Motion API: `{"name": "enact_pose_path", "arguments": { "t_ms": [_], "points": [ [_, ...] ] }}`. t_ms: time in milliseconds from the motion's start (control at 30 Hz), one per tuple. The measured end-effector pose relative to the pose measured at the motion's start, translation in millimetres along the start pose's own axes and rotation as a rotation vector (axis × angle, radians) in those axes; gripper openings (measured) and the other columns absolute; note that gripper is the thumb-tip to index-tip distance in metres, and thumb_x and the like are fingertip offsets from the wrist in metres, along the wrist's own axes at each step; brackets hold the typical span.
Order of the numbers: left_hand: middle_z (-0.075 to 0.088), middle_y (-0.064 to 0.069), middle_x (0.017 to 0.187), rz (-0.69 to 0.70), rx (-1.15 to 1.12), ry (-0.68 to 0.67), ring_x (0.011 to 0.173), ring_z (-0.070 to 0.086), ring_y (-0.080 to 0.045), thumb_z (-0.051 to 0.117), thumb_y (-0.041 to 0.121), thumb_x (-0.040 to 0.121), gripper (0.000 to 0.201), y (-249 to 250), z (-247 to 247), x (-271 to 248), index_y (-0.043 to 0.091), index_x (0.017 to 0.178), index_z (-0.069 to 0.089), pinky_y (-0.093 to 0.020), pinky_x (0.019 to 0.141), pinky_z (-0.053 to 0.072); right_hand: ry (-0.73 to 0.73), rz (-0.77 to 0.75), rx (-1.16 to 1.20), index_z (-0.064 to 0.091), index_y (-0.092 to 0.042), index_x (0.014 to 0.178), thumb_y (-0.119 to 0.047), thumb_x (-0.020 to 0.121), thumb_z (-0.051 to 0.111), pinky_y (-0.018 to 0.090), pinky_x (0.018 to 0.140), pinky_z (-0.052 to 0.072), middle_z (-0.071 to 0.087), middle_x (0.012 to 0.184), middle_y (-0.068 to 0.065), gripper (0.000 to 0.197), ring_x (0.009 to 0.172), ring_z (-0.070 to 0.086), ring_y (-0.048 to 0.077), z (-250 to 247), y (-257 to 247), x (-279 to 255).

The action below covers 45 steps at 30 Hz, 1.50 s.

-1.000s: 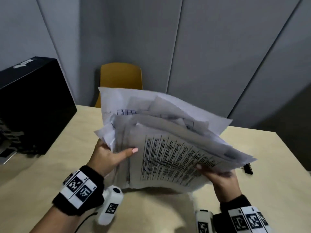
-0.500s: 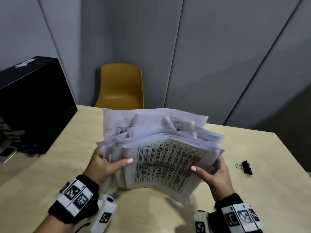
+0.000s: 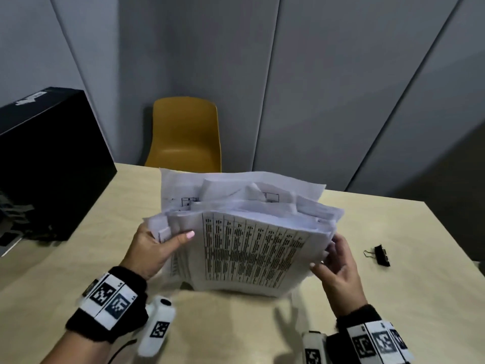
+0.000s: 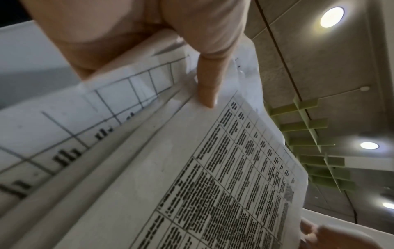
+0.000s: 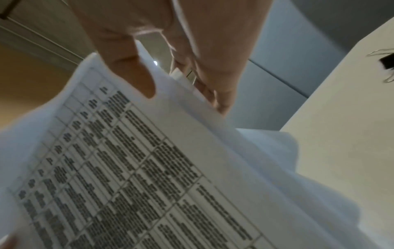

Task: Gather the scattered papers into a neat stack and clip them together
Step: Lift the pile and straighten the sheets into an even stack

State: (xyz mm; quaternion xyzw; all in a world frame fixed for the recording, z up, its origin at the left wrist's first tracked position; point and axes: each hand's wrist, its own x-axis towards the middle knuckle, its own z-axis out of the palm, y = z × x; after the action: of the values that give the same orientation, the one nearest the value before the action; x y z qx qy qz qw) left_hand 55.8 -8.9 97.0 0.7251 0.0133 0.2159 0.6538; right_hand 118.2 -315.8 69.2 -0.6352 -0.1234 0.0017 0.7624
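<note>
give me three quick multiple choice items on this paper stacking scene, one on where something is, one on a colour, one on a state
1. Where is the binder clip?
A. on the table right of the papers
B. clipped on the papers
C. on the chair

2. What colour is the chair?
A. blue
B. mustard yellow
C. white

3. How are the papers held?
A. lying flat, untouched
B. stood on edge on the table between both hands
C. in one hand only

Key: 1 A, the clip lies alone on the tabletop; 2 B, its shell is yellow; 3 B, the left hand and right hand flank the uneven stack.
</note>
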Motion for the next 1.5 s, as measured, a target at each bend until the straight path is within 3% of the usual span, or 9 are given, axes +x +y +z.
{"name": "enact_pose_path", "arguments": {
  "t_ms": [100,267,433,667,800,967,1133,1400,1500],
  "points": [
    [0.075,0.016,0.089,-0.035,0.021,0.029,0.09,0.069,-0.004,0.075,0.003,0.071,0.032,-10,-4,3,0.018,0.098,0.066,-0.015,0.076,0.054,0.128,-0.023,-0.07,0.06,-0.013,0.089,0.023,0.078,0.052,0.013,0.067,0.051,0.07,0.076,-0.01,0.039,0.072,0.061,0.001,-3,9,-3],
    [0.076,0.012,0.086,-0.079,-0.009,0.042,0.088,0.071,-0.009,0.07,-0.005,0.071,0.031,-14,-6,6,0.017,0.094,0.067,-0.019,0.076,0.056,0.284,-0.094,-0.059,0.072,-0.025,0.068,-0.029,0.059,0.074,0.013,0.066,0.052,0.071,0.066,-0.009,0.01,0.063,0.062,0.001,-4,6,-5],
    [0.075,0.014,0.084,-0.074,-0.067,-0.009,0.087,0.07,-0.005,0.08,0.012,0.058,0.03,-8,-4,7,0.019,0.086,0.072,-0.014,0.072,0.054,0.314,-0.325,-0.184,0.072,-0.035,0.07,0.011,0.08,0.059,0.007,0.068,0.048,0.07,0.068,-0.021,0.049,0.065,0.061,-0.007,2,-31,7],
    [0.074,0.02,0.089,0.014,0.031,-0.082,0.089,0.068,0.002,0.073,0.039,0.054,0.036,0,-2,8,0.042,0.089,0.073,-0.012,0.076,0.052,0.069,-0.77,-0.691,0.07,-0.007,0.083,0.003,0.082,0.05,0.012,0.074,0.046,0.064,0.083,-0.005,0.023,0.079,0.06,0.006,52,-106,16],
    [0.074,0.017,0.091,0.01,-0.003,-0.092,0.088,0.068,-0.001,0.072,0.037,0.057,0.033,1,-6,8,0.04,0.089,0.074,-0.014,0.076,0.053,-0.026,-0.852,-0.829,0.07,-0.006,0.081,0.001,0.086,0.047,0.034,0.067,0.051,0.066,0.084,0.0,0.025,0.076,0.063,0.019,60,-137,24],
    [0.075,0.012,0.09,0.03,-0.047,-0.045,0.087,0.068,-0.003,0.073,0.003,0.074,0.033,-3,-3,5,0.032,0.09,0.074,-0.016,0.076,0.054,-0.152,-0.783,-0.896,0.069,-0.01,0.084,0.005,0.083,0.052,0.04,0.064,0.05,0.067,0.082,0.002,0.023,0.075,0.063,0.023,76,-142,36],
    [0.074,0.018,0.086,0.04,0.016,0.05,0.085,0.068,0.001,0.067,0.035,0.063,0.028,-5,-5,-6,0.04,0.09,0.072,-0.012,0.075,0.052,0.142,-0.726,-0.818,0.06,-0.008,0.114,0.0,0.078,0.055,0.041,0.081,0.051,0.066,0.099,0.006,0.037,0.089,0.063,0.025,52,-115,38],
    [0.071,0.028,0.073,0.072,0.087,0.111,0.077,0.065,0.011,0.066,-0.003,0.078,0.048,-5,3,-10,0.045,0.079,0.072,-0.002,0.068,0.046,0.206,-0.129,-0.278,0.016,-0.041,0.136,-0.057,0.056,0.062,0.016,0.103,0.033,0.032,0.143,0.001,0.094,0.127,0.037,-0.006,8,-9,-8],
    [0.07,0.03,0.074,0.064,0.102,0.08,0.077,0.064,0.012,0.061,-0.011,0.08,0.04,-4,3,-9,0.028,0.079,0.069,-0.001,0.067,0.046,0.261,0.063,-0.329,0.001,-0.047,0.136,-0.053,0.04,0.071,0.035,0.113,0.023,0.015,0.153,-0.006,0.118,0.14,0.019,0.005,-1,28,-16]
  ]
}}
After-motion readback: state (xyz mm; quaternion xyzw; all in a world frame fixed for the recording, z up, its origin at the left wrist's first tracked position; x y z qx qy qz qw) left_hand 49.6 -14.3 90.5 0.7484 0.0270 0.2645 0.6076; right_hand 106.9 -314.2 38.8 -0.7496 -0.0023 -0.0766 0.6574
